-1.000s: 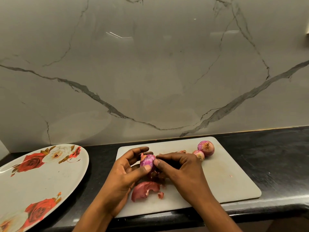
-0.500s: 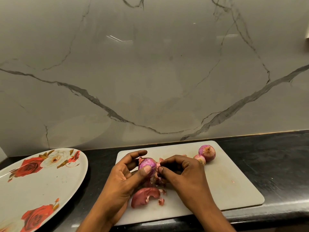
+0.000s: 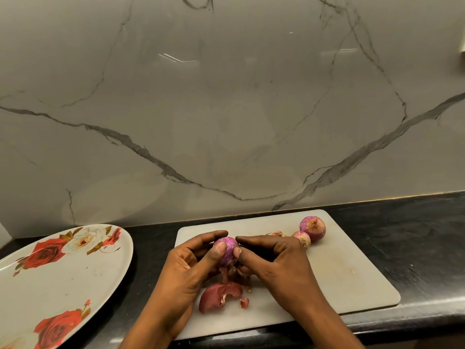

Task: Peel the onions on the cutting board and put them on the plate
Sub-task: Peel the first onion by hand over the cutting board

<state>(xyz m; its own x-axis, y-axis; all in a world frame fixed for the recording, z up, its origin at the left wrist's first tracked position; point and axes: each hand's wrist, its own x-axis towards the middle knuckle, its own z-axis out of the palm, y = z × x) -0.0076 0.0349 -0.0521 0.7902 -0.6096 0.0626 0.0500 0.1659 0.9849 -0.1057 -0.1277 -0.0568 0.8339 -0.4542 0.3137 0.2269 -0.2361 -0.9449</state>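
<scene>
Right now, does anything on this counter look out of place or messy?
Nothing is damaged. Loose onion skins lie on the cutting board below the hands, normal for peeling. The floral plate holds no onions and runs past the frame's left edge.

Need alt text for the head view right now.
Both hands, left hand and right hand, hold a half-peeled red onion over a white cutting board. Peeled skin lies below; two unpeeled onions wait behind, floral plate left.
</scene>
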